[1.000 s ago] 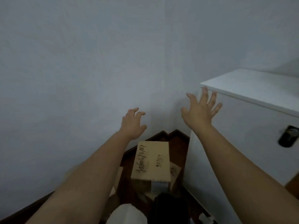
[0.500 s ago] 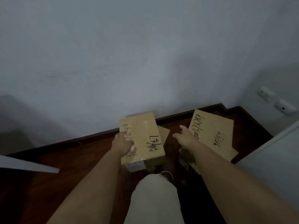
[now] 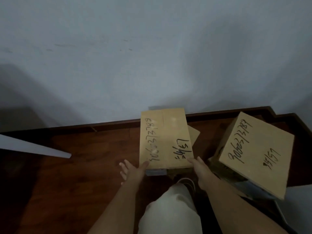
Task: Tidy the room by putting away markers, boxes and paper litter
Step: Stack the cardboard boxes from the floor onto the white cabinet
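Observation:
A tan cardboard box (image 3: pixel 166 137) with black handwritten numbers lies on the dark wooden floor, its far end against the wall. My left hand (image 3: pixel 133 169) is at its near left corner with the fingers spread and only the thumb touching the top. My right hand (image 3: pixel 200 171) rests against the near right corner, fingertips on the top edge, without a closed grip. A second tan box (image 3: pixel 256 152) with similar writing sits tilted to the right, on top of other cardboard. No markers or paper litter are in view.
The pale wall (image 3: pixel 152 56) and a dark skirting board (image 3: pixel 109 125) stand just behind the boxes. A white panel edge (image 3: pixel 33 147) juts in from the left. My knee in light trousers (image 3: pixel 170 211) and a shoe (image 3: pixel 186 183) are below the box. A white cabinet (image 3: pixel 300 200) is at the lower right.
My view dropped from the wall corner to the floor. Both hands came down to the middle box, then slid back from its top and side to its near corners.

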`<state>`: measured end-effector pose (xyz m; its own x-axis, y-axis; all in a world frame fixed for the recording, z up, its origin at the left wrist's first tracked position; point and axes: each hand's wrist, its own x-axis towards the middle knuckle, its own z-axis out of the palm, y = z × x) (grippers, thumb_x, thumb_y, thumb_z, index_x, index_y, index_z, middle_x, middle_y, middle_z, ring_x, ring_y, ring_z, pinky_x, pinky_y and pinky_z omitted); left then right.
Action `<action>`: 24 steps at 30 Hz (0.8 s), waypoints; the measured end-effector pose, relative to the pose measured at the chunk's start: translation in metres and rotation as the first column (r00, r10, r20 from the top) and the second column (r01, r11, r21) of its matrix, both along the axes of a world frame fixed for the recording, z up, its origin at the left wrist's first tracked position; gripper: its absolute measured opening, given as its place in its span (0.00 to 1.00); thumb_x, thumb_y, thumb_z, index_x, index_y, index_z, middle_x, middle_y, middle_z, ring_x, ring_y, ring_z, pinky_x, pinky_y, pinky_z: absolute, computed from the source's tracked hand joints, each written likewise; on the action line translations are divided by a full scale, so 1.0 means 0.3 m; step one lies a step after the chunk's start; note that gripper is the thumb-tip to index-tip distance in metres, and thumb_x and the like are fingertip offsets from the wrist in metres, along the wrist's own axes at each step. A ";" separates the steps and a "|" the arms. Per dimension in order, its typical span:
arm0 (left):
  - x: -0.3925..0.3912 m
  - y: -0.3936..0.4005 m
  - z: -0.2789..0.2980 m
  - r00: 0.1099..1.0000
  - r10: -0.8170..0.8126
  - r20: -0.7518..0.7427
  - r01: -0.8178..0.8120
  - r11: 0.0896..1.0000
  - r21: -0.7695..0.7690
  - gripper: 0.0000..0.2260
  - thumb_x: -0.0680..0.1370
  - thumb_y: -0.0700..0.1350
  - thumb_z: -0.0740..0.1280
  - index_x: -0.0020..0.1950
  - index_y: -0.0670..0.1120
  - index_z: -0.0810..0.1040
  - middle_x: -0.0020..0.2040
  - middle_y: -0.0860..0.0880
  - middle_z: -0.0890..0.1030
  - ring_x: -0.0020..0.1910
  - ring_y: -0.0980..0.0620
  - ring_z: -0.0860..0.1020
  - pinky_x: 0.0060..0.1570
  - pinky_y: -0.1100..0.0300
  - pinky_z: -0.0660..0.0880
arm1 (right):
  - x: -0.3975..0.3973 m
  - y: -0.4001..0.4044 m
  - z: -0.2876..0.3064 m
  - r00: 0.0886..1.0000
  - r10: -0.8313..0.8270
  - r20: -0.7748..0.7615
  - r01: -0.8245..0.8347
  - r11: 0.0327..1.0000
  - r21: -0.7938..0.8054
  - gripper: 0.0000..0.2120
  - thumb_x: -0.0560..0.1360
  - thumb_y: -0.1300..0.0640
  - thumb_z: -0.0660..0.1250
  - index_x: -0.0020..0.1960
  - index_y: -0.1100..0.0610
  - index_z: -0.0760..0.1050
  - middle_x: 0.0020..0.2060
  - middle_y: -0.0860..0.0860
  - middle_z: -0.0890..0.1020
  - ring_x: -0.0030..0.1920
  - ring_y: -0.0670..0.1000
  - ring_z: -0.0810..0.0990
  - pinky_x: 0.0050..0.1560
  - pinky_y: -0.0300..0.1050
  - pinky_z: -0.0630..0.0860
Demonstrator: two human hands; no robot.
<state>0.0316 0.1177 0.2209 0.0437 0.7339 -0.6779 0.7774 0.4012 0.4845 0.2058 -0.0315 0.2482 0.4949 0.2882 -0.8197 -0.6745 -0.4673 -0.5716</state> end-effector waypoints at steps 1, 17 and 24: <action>0.012 -0.004 -0.009 1.000 -0.016 0.021 0.017 0.999 -0.028 0.53 0.68 0.68 0.69 0.79 0.50 0.40 0.80 0.49 0.40 0.79 0.41 0.43 0.75 0.39 0.45 | -0.004 0.009 -0.013 1.000 -0.008 -0.024 0.008 1.000 0.019 0.40 0.76 0.51 0.67 0.79 0.51 0.46 0.78 0.53 0.58 0.76 0.57 0.58 0.72 0.54 0.59; 0.074 -0.092 0.482 0.780 0.243 0.576 -0.332 0.942 0.054 0.24 0.70 0.38 0.74 0.59 0.46 0.66 0.48 0.47 0.79 0.47 0.46 0.80 0.52 0.48 0.79 | -0.026 -0.045 0.390 0.987 -0.097 0.129 0.065 0.970 0.234 0.36 0.60 0.54 0.77 0.64 0.56 0.66 0.52 0.61 0.83 0.48 0.61 0.84 0.44 0.60 0.82; 0.127 -0.264 0.925 0.506 0.071 0.859 -0.304 0.947 0.100 0.23 0.73 0.34 0.72 0.61 0.46 0.65 0.47 0.51 0.77 0.45 0.53 0.80 0.44 0.58 0.79 | -0.032 -0.234 0.813 0.894 -0.303 0.331 0.111 0.864 0.490 0.32 0.69 0.58 0.75 0.68 0.50 0.63 0.56 0.54 0.78 0.54 0.55 0.79 0.49 0.58 0.79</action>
